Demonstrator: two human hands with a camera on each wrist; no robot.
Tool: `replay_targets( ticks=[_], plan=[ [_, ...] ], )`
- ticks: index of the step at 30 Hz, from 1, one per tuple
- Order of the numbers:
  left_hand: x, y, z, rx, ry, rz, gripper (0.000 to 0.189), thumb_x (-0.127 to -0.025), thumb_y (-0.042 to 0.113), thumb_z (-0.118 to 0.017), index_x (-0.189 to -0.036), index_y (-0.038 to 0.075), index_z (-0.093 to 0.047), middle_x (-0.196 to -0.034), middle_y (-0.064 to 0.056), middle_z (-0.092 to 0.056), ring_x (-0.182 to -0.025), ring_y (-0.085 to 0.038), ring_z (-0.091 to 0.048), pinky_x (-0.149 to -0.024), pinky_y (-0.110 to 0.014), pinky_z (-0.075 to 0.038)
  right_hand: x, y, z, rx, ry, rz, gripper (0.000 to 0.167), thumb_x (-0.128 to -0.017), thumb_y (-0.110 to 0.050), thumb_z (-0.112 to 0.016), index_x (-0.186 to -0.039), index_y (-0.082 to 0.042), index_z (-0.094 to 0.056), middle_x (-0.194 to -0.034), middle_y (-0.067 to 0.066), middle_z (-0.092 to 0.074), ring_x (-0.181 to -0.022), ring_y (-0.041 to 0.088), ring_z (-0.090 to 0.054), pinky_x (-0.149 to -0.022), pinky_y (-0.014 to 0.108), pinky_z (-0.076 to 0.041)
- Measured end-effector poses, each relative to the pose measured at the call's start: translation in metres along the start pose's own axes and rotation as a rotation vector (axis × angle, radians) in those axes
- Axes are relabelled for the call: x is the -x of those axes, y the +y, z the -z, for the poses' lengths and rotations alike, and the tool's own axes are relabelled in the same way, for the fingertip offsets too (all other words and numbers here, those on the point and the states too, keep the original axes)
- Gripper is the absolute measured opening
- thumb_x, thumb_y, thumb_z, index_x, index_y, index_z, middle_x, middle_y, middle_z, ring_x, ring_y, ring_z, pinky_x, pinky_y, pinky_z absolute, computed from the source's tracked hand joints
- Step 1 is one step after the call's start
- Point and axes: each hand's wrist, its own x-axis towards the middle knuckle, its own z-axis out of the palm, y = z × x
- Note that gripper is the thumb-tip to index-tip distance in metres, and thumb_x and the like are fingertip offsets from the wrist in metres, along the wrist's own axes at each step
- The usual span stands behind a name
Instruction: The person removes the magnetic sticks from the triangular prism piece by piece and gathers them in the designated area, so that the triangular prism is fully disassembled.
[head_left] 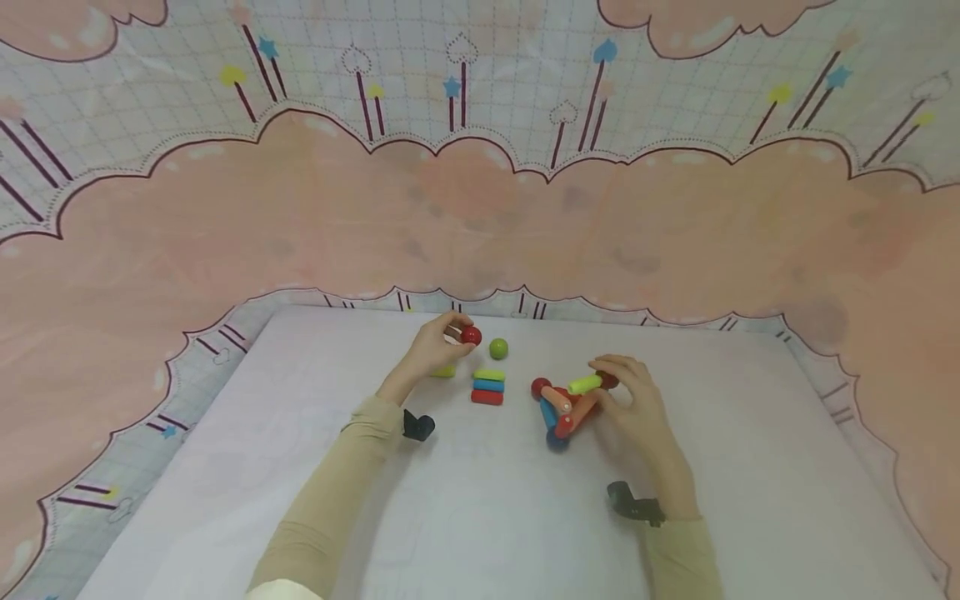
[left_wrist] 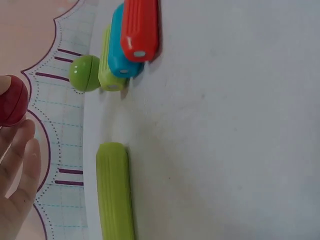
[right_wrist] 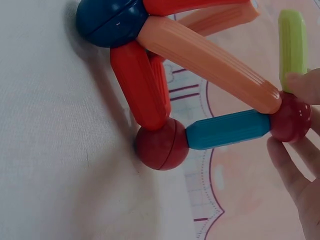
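My left hand (head_left: 435, 346) pinches a red ball (head_left: 471, 335) between thumb and fingers above the table's far side. On the right, a structure of magnetic rods and balls stands on the table, with a blue ball (right_wrist: 112, 22), a red ball (right_wrist: 162, 144), an orange rod (right_wrist: 215, 67) and a blue rod (right_wrist: 230, 130). At its raised corner my right hand (head_left: 633, 400) grips a dark red ball (right_wrist: 290, 120). A light green rod (right_wrist: 292, 45) sticks out from that ball, with the thumb at its base.
Between the hands lie a red rod (head_left: 487, 397), a blue rod (head_left: 489, 386) and a yellow-green rod (head_left: 490, 376) side by side. A green ball (head_left: 498, 348) sits behind them. Another green rod (left_wrist: 115, 192) lies under the left hand. Patterned cloth (head_left: 450, 225) rises behind the white table (head_left: 480, 517).
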Motion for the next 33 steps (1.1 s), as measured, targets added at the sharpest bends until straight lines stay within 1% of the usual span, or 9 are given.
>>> replay_targets(
  ticks=[2,3,9,15,17,25,30,31,33],
  plan=[
    [-0.005,-0.001,0.001,-0.036,-0.024,0.014,0.036,-0.085,0.012,-0.071,-0.118,0.006,-0.058,-0.114,-0.015,-0.064,-0.104,-0.028,-0.06,-0.087,-0.036,-0.05,0.001,0.002,0.0,-0.037,0.018,-0.002,0.042,-0.08,0.008,-0.07,-0.118,-0.008,-0.065,-0.123,0.011,-0.061,-0.114,0.021,-0.051,-0.098,0.005,-0.032],
    [-0.008,-0.002,0.001,-0.05,-0.034,0.024,0.036,-0.085,0.012,-0.071,-0.118,0.006,-0.059,-0.114,-0.015,-0.064,-0.105,-0.028,-0.06,-0.087,-0.036,-0.049,0.002,0.003,0.0,-0.055,0.024,-0.004,0.042,-0.08,0.008,-0.069,-0.118,-0.008,-0.065,-0.122,0.011,-0.061,-0.113,0.018,-0.052,-0.098,0.003,-0.032],
    [-0.022,-0.006,-0.005,-0.113,-0.092,0.058,0.034,-0.085,0.011,-0.069,-0.117,0.004,-0.059,-0.114,-0.016,-0.064,-0.103,-0.028,-0.059,-0.088,-0.037,-0.049,0.003,0.01,0.004,-0.151,0.037,-0.029,0.041,-0.084,0.008,-0.065,-0.122,-0.007,-0.062,-0.122,0.012,-0.06,-0.11,-0.002,-0.051,-0.093,0.003,-0.041],
    [-0.031,-0.015,-0.012,-0.159,-0.143,0.087,0.035,-0.085,0.012,-0.069,-0.117,0.002,-0.06,-0.116,-0.017,-0.064,-0.105,-0.029,-0.059,-0.092,-0.038,-0.048,0.003,0.016,0.002,-0.282,0.064,-0.012,0.038,-0.083,0.01,-0.066,-0.12,0.003,-0.062,-0.118,0.021,-0.06,-0.109,-0.001,-0.053,-0.091,0.008,-0.046],
    [-0.033,-0.018,-0.015,-0.17,-0.155,0.096,0.034,-0.085,0.012,-0.069,-0.117,0.003,-0.06,-0.117,-0.016,-0.064,-0.107,-0.029,-0.059,-0.093,-0.039,-0.048,0.003,0.014,0.003,-0.306,0.07,-0.031,0.037,-0.083,0.011,-0.065,-0.119,0.005,-0.062,-0.119,0.023,-0.06,-0.108,-0.001,-0.054,-0.091,0.009,-0.047],
    [-0.036,-0.025,-0.019,-0.17,-0.156,0.117,0.036,-0.086,0.011,-0.068,-0.119,0.003,-0.059,-0.119,-0.017,-0.063,-0.109,-0.029,-0.059,-0.096,-0.041,-0.048,0.002,-0.013,0.011,-0.299,0.06,-0.076,0.034,-0.084,0.01,-0.064,-0.117,0.011,-0.06,-0.118,0.027,-0.059,-0.105,0.002,-0.056,-0.09,0.012,-0.048],
    [-0.035,-0.023,-0.017,-0.133,-0.178,0.125,0.037,-0.085,0.012,-0.068,-0.12,0.004,-0.058,-0.119,-0.018,-0.062,-0.111,-0.03,-0.058,-0.098,-0.042,-0.047,0.002,-0.017,0.012,-0.296,0.056,-0.094,0.033,-0.085,0.009,-0.063,-0.118,0.01,-0.059,-0.119,0.026,-0.059,-0.105,0.004,-0.056,-0.091,0.011,-0.047],
    [-0.034,-0.022,-0.017,-0.135,-0.176,0.115,0.036,-0.085,0.012,-0.068,-0.119,0.003,-0.058,-0.116,-0.018,-0.062,-0.108,-0.03,-0.059,-0.095,-0.04,-0.049,0.002,-0.017,0.012,-0.294,0.055,-0.097,0.033,-0.085,0.009,-0.063,-0.118,0.01,-0.059,-0.119,0.026,-0.059,-0.106,0.004,-0.056,-0.092,0.011,-0.047],
    [-0.033,-0.021,-0.016,-0.128,-0.18,0.114,0.036,-0.085,0.012,-0.068,-0.119,0.003,-0.058,-0.116,-0.018,-0.062,-0.106,-0.029,-0.059,-0.094,-0.039,-0.05,0.002,-0.016,0.013,-0.289,0.052,-0.102,0.033,-0.085,0.008,-0.064,-0.119,0.009,-0.06,-0.119,0.025,-0.059,-0.106,0.004,-0.056,-0.092,0.011,-0.047]
  ],
)
